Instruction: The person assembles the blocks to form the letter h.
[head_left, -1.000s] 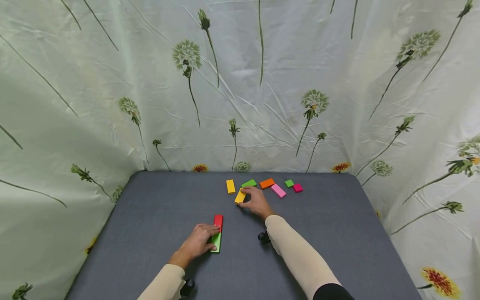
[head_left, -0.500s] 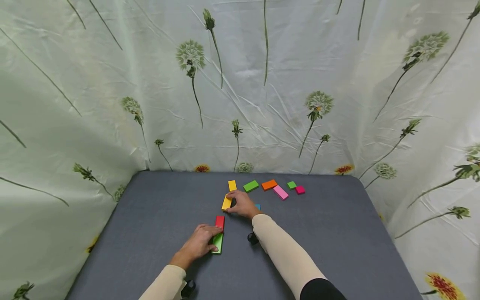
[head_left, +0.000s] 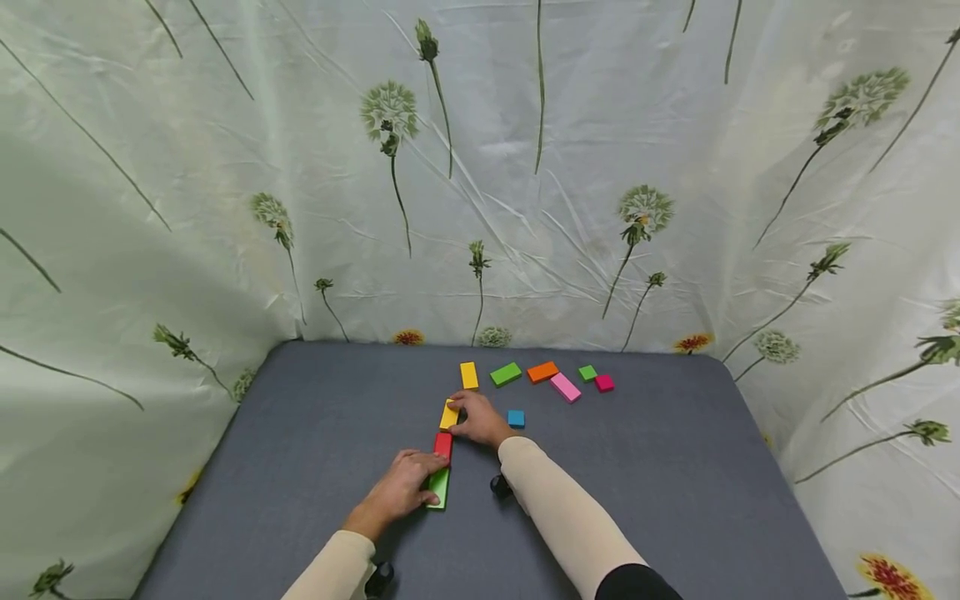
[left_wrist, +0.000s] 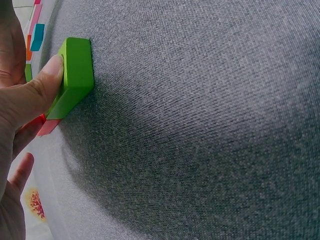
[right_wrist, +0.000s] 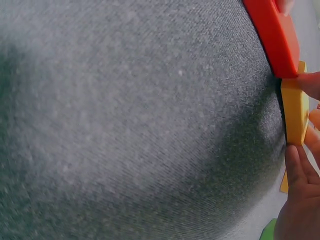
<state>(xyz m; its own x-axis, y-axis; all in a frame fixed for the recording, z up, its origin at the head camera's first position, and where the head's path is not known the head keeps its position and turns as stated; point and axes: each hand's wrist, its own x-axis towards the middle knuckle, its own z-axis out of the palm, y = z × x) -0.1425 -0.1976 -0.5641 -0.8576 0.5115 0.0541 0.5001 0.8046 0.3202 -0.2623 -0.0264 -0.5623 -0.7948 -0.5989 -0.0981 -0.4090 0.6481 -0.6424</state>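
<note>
- Right now, the yellow block [head_left: 447, 415] is pinched by the right hand [head_left: 480, 417], with the thumb at its near end and fingers at its far end.
- It is held low over the gray table [head_left: 337, 417], just past the far end of the red block [head_left: 443, 443]. Whether the two ends are pressed together cannot be told.
- The red block and the green block [head_left: 440, 481] are lined up end to end.
- Both are touched by the left hand [head_left: 400, 485]. Its thumb is laid on the green block and a finger is laid on the red one; no tight grip by it can be seen.
- The yellow block looks small and light, so it should be lifted with hardly any push.
- It seems hard and stiff, like painted wood, so it should not be squashed or easily broken.
- Its smooth paint may be a bit slippery, and it could be twisted by a lopsided pinch.
- It is best taken by its two long sides, so that its near end is left free of the thumb.
</note>
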